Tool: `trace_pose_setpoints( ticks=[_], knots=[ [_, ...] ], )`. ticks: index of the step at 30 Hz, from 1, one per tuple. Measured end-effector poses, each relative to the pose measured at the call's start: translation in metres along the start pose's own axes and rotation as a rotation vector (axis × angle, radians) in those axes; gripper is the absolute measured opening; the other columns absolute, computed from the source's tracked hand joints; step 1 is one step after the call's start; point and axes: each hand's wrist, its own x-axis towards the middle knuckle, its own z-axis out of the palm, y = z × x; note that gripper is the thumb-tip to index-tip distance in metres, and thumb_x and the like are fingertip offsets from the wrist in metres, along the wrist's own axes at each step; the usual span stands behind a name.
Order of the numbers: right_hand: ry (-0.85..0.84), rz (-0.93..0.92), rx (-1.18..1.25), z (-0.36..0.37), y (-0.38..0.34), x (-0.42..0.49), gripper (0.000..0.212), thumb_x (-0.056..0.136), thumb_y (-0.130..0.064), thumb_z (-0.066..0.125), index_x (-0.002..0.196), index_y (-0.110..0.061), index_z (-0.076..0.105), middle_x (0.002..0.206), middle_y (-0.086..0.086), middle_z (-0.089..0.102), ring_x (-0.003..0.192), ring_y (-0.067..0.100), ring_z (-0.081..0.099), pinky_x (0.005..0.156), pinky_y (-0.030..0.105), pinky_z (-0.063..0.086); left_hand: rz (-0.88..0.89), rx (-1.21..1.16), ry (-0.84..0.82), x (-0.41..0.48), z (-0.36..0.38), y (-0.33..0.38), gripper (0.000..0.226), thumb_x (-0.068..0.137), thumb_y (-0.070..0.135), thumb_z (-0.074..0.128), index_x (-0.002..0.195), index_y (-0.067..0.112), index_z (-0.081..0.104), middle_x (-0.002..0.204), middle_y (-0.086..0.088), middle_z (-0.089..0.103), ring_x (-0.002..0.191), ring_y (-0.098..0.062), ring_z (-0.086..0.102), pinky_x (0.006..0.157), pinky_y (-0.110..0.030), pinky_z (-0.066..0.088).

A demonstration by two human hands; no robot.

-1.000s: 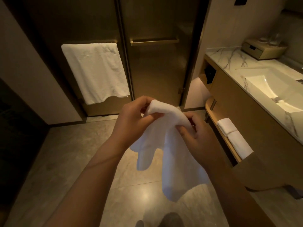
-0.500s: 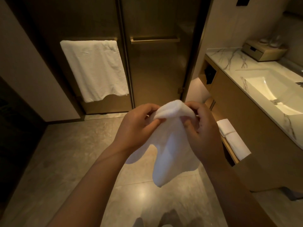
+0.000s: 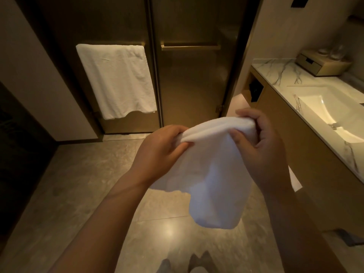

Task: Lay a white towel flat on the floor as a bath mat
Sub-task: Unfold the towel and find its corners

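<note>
A small white towel (image 3: 214, 174) hangs folded in the air at chest height over the grey tiled floor (image 3: 74, 184). My left hand (image 3: 159, 154) pinches its upper left edge. My right hand (image 3: 262, 146) grips the upper right corner, fingers curled over the fold. The lower part of the towel droops loosely between my forearms, well above the floor.
A larger white towel (image 3: 116, 79) hangs on a bar on the glass shower door (image 3: 193, 85). A marble vanity (image 3: 283, 75) with a lit sink (image 3: 332, 115) runs along the right; a box (image 3: 323, 64) sits on it. My feet show at the bottom edge.
My hands have moved apart along the towel's top edge, stretching it wider. The right hand has risen and shifted right; the hanging part has gathered up shorter.
</note>
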Motion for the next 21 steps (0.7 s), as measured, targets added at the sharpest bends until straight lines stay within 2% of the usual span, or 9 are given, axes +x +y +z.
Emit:
trace_pose_setpoints(
  ticks=[2, 3, 5, 6, 8, 12, 16, 19, 21],
  knots=[
    [-0.085, -0.082, -0.105, -0.005, 0.001, 0.005, 0.038, 0.082, -0.040, 0.064, 0.117, -0.036, 0.051, 0.110, -0.026, 0.053, 0.098, -0.007, 0.053, 0.078, 0.003, 0.043, 0.043, 0.016, -0.005, 0.004, -0.002, 0.004, 0.021, 0.089, 0.033, 0.058, 0.107, 0.023, 0.061, 0.095, 0.013, 0.060, 0.084, -0.004, 0.054, 0.069, -0.020, 0.043],
    [-0.141, -0.129, -0.170, -0.008, 0.003, 0.007, 0.038, 0.082, -0.041, 0.063, 0.117, -0.030, 0.055, 0.110, -0.017, 0.058, 0.096, -0.005, 0.053, 0.081, 0.005, 0.040, 0.061, 0.028, -0.011, 0.006, -0.002, 0.006, 0.021, 0.089, 0.033, 0.057, 0.107, 0.023, 0.061, 0.095, 0.012, 0.062, 0.084, -0.005, 0.054, 0.069, -0.020, 0.043],
    [-0.255, -0.168, -0.283, -0.010, 0.005, 0.011, 0.037, 0.084, -0.040, 0.062, 0.116, -0.021, 0.062, 0.110, -0.002, 0.064, 0.095, 0.004, 0.054, 0.083, 0.016, 0.042, 0.076, 0.053, -0.028, 0.007, -0.002, 0.008, 0.021, 0.089, 0.033, 0.058, 0.107, 0.023, 0.061, 0.095, 0.009, 0.064, 0.084, -0.006, 0.054, 0.069, -0.021, 0.042],
    [-0.296, -0.170, -0.327, -0.011, 0.006, 0.012, 0.036, 0.085, -0.038, 0.061, 0.116, -0.019, 0.063, 0.109, 0.000, 0.065, 0.094, 0.008, 0.055, 0.082, 0.021, 0.045, 0.077, 0.061, -0.035, 0.006, -0.002, 0.008, 0.021, 0.089, 0.033, 0.059, 0.107, 0.022, 0.061, 0.096, 0.007, 0.065, 0.085, -0.007, 0.055, 0.069, -0.022, 0.042],
    [-0.322, -0.190, -0.374, -0.011, 0.007, 0.013, 0.032, 0.086, -0.032, 0.061, 0.115, -0.018, 0.064, 0.107, 0.001, 0.066, 0.092, 0.010, 0.056, 0.081, 0.027, 0.049, 0.073, 0.086, -0.053, 0.006, -0.002, 0.005, 0.024, 0.087, 0.035, 0.061, 0.108, 0.022, 0.061, 0.097, 0.007, 0.065, 0.086, -0.009, 0.056, 0.069, -0.024, 0.043],
    [-0.243, -0.205, -0.368, -0.013, 0.010, 0.016, 0.028, 0.088, -0.030, 0.058, 0.111, -0.015, 0.065, 0.106, 0.004, 0.067, 0.091, 0.013, 0.056, 0.081, 0.025, 0.046, 0.038, 0.158, -0.083, 0.005, -0.010, -0.010, 0.028, 0.084, 0.044, 0.063, 0.105, 0.024, 0.062, 0.092, 0.009, 0.065, 0.078, -0.006, 0.052, 0.064, -0.024, 0.040],
    [-0.256, -0.181, -0.397, -0.013, 0.012, 0.019, 0.029, 0.089, -0.032, 0.058, 0.112, -0.015, 0.063, 0.108, 0.004, 0.066, 0.096, 0.019, 0.059, 0.084, 0.030, 0.044, 0.055, 0.160, -0.063, 0.006, -0.010, -0.013, 0.022, 0.086, 0.038, 0.062, 0.100, 0.021, 0.064, 0.088, 0.007, 0.065, 0.073, -0.003, 0.047, 0.063, -0.012, 0.033],
    [-0.304, -0.244, -0.516, -0.007, 0.009, 0.021, 0.035, 0.085, -0.035, 0.062, 0.116, -0.020, 0.060, 0.109, 0.001, 0.066, 0.096, 0.019, 0.058, 0.082, 0.031, 0.040, 0.061, 0.102, -0.054, 0.013, -0.006, -0.005, 0.024, 0.087, 0.040, 0.059, 0.101, 0.021, 0.065, 0.089, 0.008, 0.065, 0.076, -0.004, 0.052, 0.064, -0.018, 0.041],
    [-0.385, -0.258, -0.521, -0.002, 0.010, 0.020, 0.035, 0.085, -0.039, 0.059, 0.116, -0.023, 0.058, 0.106, -0.002, 0.066, 0.091, 0.012, 0.055, 0.079, 0.029, 0.041, 0.075, 0.067, -0.062, 0.016, -0.005, -0.002, 0.027, 0.086, 0.043, 0.058, 0.102, 0.022, 0.065, 0.089, 0.012, 0.064, 0.078, -0.001, 0.053, 0.066, -0.022, 0.044]
  ],
)
